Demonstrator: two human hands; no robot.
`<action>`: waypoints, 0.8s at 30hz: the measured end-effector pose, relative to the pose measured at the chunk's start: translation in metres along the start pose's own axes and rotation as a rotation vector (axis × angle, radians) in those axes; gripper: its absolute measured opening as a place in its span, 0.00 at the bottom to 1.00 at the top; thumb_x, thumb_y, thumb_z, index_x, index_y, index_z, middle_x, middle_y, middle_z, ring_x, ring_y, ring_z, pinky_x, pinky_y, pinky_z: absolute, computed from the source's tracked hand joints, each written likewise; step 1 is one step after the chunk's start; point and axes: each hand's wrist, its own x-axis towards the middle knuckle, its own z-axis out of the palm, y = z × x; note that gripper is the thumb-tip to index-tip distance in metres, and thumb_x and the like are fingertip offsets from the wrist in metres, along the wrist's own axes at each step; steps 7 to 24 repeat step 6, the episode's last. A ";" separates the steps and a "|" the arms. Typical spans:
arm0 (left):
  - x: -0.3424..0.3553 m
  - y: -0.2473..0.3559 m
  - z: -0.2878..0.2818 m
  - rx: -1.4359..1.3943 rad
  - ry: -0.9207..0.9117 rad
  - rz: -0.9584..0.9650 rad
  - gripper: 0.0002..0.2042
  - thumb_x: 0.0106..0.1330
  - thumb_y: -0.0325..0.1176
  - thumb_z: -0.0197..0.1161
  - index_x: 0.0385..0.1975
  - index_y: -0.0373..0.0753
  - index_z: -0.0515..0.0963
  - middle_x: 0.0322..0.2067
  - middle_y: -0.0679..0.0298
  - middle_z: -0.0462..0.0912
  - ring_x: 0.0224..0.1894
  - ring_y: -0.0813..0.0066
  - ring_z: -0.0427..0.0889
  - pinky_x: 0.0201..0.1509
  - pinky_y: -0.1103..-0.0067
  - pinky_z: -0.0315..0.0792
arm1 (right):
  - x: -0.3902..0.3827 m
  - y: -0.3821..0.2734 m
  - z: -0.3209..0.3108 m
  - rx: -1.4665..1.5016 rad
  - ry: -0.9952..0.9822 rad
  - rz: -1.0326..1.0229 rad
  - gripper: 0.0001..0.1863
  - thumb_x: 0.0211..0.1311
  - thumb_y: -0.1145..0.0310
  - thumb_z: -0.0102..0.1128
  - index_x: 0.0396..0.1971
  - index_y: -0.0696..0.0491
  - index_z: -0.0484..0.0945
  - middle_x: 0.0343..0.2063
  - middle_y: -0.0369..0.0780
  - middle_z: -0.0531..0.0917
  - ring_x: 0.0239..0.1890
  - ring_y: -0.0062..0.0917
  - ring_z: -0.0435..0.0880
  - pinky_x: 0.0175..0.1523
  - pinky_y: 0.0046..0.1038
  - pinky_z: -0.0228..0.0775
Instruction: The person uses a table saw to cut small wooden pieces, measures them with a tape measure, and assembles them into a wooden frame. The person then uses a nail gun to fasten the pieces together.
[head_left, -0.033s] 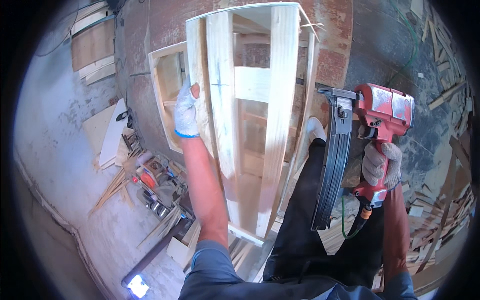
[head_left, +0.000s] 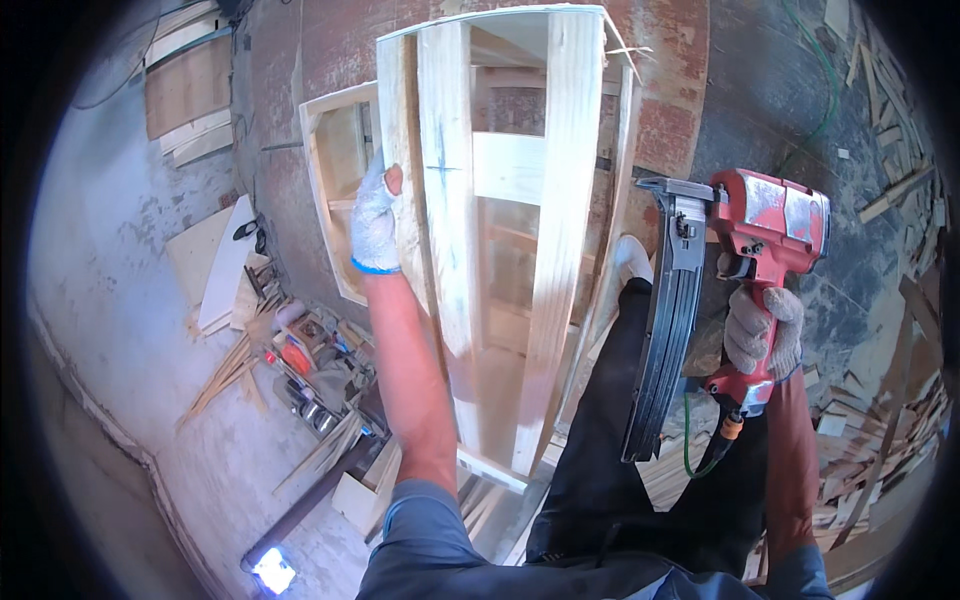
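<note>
My left hand point(head_left: 376, 220), in a white glove with a bare thumb showing, is closed on the left edge board point(head_left: 405, 240) of a wooden frame point(head_left: 568, 150). The frame is built of pale slats with gaps between them, and one slat bears a dark cross mark. At the right, my right hand point(head_left: 764, 328), also gloved, wraps round the handle of a red nail gun point(head_left: 770, 225). The gun's long black magazine point(head_left: 668, 330) slants down beside my leg, and its nose points left, apart from the frame's right side.
A second wooden frame point(head_left: 312, 170) stands behind at the left. Tools and scraps point(head_left: 310, 365) lie on the floor at lower left. Wood offcuts point(head_left: 890, 440) are heaped along the right. A green hose point(head_left: 828, 85) runs over the floor; a bright lamp point(head_left: 273, 570) glows at the bottom left.
</note>
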 end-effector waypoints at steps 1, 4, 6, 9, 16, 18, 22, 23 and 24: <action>-0.003 0.011 0.015 -0.014 -0.022 -0.005 0.36 0.77 0.45 0.68 0.78 0.28 0.69 0.73 0.58 0.76 0.75 0.68 0.72 0.82 0.72 0.59 | 0.000 0.000 -0.009 -0.003 -0.039 0.010 0.29 0.77 0.60 0.60 0.69 0.60 0.70 0.24 0.37 0.74 0.18 0.28 0.74 0.25 0.42 0.79; -0.007 0.014 0.011 0.008 -0.031 -0.007 0.37 0.77 0.48 0.68 0.78 0.28 0.69 0.73 0.58 0.76 0.75 0.67 0.71 0.83 0.72 0.57 | 0.003 -0.001 -0.023 -0.004 -0.052 0.065 0.28 0.76 0.59 0.61 0.69 0.58 0.71 0.24 0.38 0.74 0.18 0.29 0.75 0.26 0.43 0.80; -0.006 0.013 0.009 0.036 -0.030 0.000 0.38 0.77 0.49 0.68 0.78 0.28 0.69 0.73 0.58 0.76 0.76 0.67 0.71 0.83 0.72 0.56 | 0.006 -0.001 -0.023 0.007 -0.051 0.082 0.28 0.76 0.58 0.61 0.69 0.58 0.72 0.24 0.39 0.74 0.18 0.30 0.75 0.27 0.44 0.80; -0.006 0.013 0.009 0.036 -0.030 0.000 0.38 0.77 0.49 0.68 0.78 0.28 0.69 0.73 0.58 0.76 0.76 0.67 0.71 0.83 0.72 0.56 | 0.006 -0.001 -0.023 0.007 -0.051 0.082 0.28 0.76 0.58 0.61 0.69 0.58 0.72 0.24 0.39 0.74 0.18 0.30 0.75 0.27 0.44 0.80; -0.006 0.013 0.009 0.036 -0.030 0.000 0.38 0.77 0.49 0.68 0.78 0.28 0.69 0.73 0.58 0.76 0.76 0.67 0.71 0.83 0.72 0.56 | 0.006 -0.001 -0.023 0.007 -0.051 0.082 0.28 0.76 0.58 0.61 0.69 0.58 0.72 0.24 0.39 0.74 0.18 0.30 0.75 0.27 0.44 0.80; -0.006 0.013 0.009 0.036 -0.030 0.000 0.38 0.77 0.49 0.68 0.78 0.28 0.69 0.73 0.58 0.76 0.76 0.67 0.71 0.83 0.72 0.56 | 0.006 -0.001 -0.023 0.007 -0.051 0.082 0.28 0.76 0.58 0.61 0.69 0.58 0.72 0.24 0.39 0.74 0.18 0.30 0.75 0.27 0.44 0.80; -0.006 0.013 0.009 0.036 -0.030 0.000 0.38 0.77 0.49 0.68 0.78 0.28 0.69 0.73 0.58 0.76 0.76 0.67 0.71 0.83 0.72 0.56 | 0.006 -0.001 -0.023 0.007 -0.051 0.082 0.28 0.76 0.58 0.61 0.69 0.58 0.72 0.24 0.39 0.74 0.18 0.30 0.75 0.27 0.44 0.80; -0.006 0.013 0.009 0.036 -0.030 0.000 0.38 0.77 0.49 0.68 0.78 0.28 0.69 0.73 0.58 0.76 0.76 0.67 0.71 0.83 0.72 0.56 | 0.006 -0.001 -0.023 0.007 -0.051 0.082 0.28 0.76 0.58 0.61 0.69 0.58 0.72 0.24 0.39 0.74 0.18 0.30 0.75 0.27 0.44 0.80; -0.006 0.013 0.009 0.036 -0.030 0.000 0.38 0.77 0.49 0.68 0.78 0.28 0.69 0.73 0.58 0.76 0.76 0.67 0.71 0.83 0.72 0.56 | 0.006 -0.001 -0.023 0.007 -0.051 0.082 0.28 0.76 0.58 0.61 0.69 0.58 0.72 0.24 0.39 0.74 0.18 0.30 0.75 0.27 0.44 0.80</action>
